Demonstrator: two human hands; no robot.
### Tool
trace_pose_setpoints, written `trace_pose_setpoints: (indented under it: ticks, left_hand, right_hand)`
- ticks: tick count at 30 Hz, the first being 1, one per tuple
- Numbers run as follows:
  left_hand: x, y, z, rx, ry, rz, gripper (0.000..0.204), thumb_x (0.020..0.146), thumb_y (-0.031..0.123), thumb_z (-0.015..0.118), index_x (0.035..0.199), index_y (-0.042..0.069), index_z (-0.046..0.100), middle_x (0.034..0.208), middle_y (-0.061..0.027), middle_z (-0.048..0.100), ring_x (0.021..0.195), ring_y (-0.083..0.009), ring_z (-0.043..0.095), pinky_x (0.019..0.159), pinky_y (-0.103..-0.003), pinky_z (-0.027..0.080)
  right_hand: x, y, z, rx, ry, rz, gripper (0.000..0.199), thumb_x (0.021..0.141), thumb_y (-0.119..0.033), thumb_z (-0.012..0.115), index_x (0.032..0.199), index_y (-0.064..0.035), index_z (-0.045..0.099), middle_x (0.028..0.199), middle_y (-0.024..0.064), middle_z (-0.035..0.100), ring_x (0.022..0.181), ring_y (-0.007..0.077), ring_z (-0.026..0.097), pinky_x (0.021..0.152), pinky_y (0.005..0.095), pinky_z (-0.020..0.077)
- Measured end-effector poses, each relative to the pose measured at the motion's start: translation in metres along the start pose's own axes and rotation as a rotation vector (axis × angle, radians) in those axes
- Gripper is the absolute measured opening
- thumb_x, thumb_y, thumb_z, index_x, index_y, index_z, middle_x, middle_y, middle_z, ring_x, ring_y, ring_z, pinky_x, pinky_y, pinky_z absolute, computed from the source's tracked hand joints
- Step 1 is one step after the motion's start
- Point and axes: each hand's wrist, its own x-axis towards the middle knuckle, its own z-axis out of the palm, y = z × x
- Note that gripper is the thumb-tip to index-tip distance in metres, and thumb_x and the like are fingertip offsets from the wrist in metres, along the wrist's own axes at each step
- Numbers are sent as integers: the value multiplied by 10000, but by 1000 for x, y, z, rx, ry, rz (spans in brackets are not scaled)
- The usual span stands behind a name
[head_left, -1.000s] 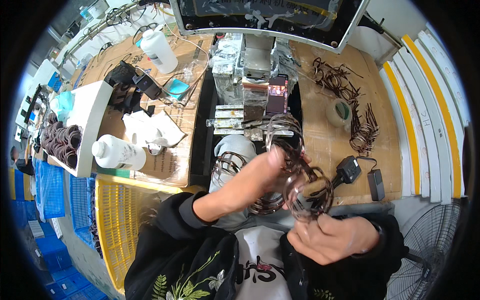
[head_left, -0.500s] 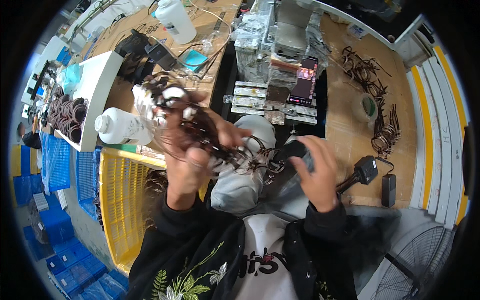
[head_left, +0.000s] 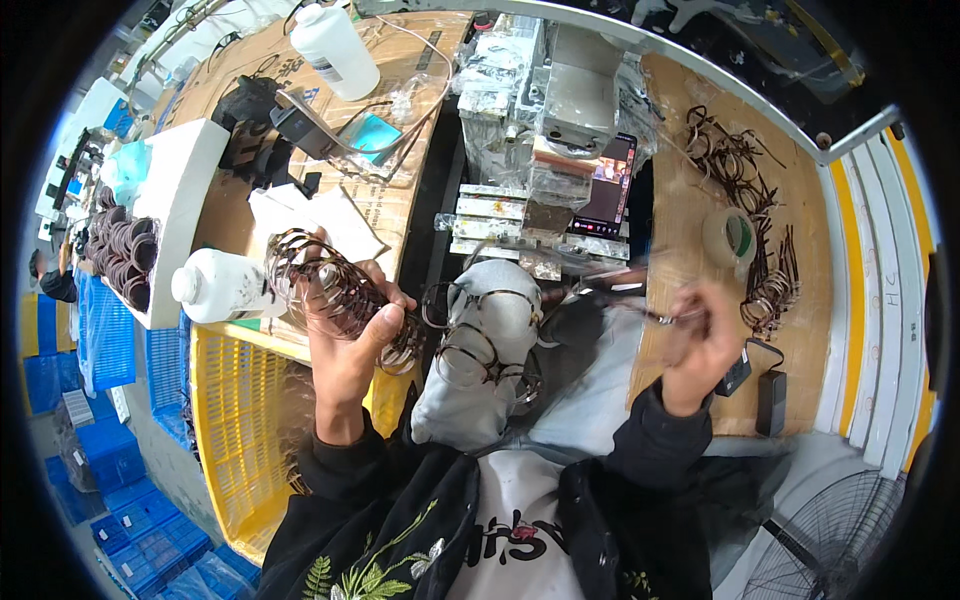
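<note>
My left hand (head_left: 345, 350) is closed round a bundle of brown tortoiseshell eyeglass frames (head_left: 325, 280), held over the left table edge beside a white bottle (head_left: 225, 285). Several more eyeglass frames (head_left: 465, 355) rest on my light grey trouser leg (head_left: 450, 405). Off to the right, my right hand (head_left: 700, 340) has its fingers pinched together on a thin brown eyeglass frame (head_left: 635, 297), smeared by motion. Its fingertips are blurred.
A metal machine (head_left: 580, 100) stands ahead with a phone (head_left: 608, 190) on it. Brown frame parts (head_left: 770, 290) and a tape roll (head_left: 728, 238) lie on the right table. At left are a yellow basket (head_left: 235, 430) and white cloth (head_left: 330, 220). A fan (head_left: 830, 540) stands lower right.
My left hand has drawn slightly left and down with the bundle. My right hand has moved right, from spread fingers to a pinch on one frame. Several frames now show on my leg.
</note>
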Motion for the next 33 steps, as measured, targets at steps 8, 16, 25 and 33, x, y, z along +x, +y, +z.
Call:
trace_pose_setpoints:
  ticks: [8, 16, 25, 33]
  left_hand:
    - [5, -10, 11, -94, -15, 7, 628, 899, 266, 588, 1375, 29, 255, 834, -64, 481, 809, -218, 573, 790, -430, 536]
    - [19, -7, 19, -107, 44, 8, 633, 845, 113, 627, 1356, 6, 270, 819, -68, 507, 727, -193, 557, 688, -397, 522]
    - [39, -3, 50, -262, 110, -171, 444, 946, 296, 475, 1263, 3, 372, 778, -64, 473, 705, -182, 518, 651, -365, 497]
    - [33, 3, 56, -406, -57, -227, 807, 871, 698, 270, 1261, 0, 386, 839, -95, 536, 749, -215, 577, 702, -367, 510]
  right_hand:
    - [62, 84, 67, 496, 118, 84, 163, 941, -174, 529, 992, -21, 554, 718, -2, 487, 622, 41, 407, 507, 176, 285]
    - [71, 98, 90, 354, 116, 104, 69, 931, -100, 520, 915, -44, 557, 705, -34, 482, 617, 28, 414, 509, 171, 301]
    - [63, 100, 96, 244, 324, 109, 111, 913, -48, 487, 973, 6, 563, 787, 0, 542, 650, 62, 470, 566, 204, 382]
    - [-2, 38, 80, -157, -37, -376, 148, 868, -57, 532, 961, 35, 602, 745, 121, 603, 577, 198, 578, 519, 302, 446]
